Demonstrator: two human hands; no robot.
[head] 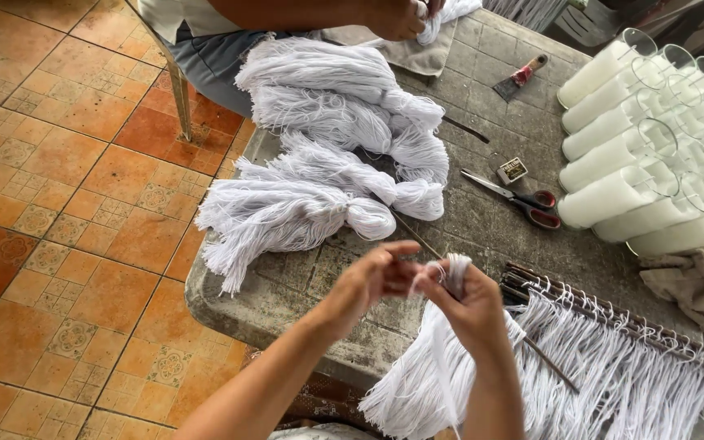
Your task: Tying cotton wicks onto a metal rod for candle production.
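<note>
White string bundle (pixel 425 358) sits clamped in my right hand (pixel 470 305), so I'd have my left hand (pixel 368 281), fingertips pinched closed on one strand, pull straight and slow.

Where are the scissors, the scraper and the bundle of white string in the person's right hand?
scissors (pixel 515 198): head view, on the blades near the pivot.
scraper (pixel 520 77): head view, on its handle.
bundle of white string (pixel 417 383): head view, hanging strands.

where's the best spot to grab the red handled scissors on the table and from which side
Probably by the red handle loops of the scissors, which lie flat on the table with blades shut and pointing toward the white string bundles. Come from above on the side nearest the white candles in glasses; the loops are thicker, blunt and clear of the string.
</note>
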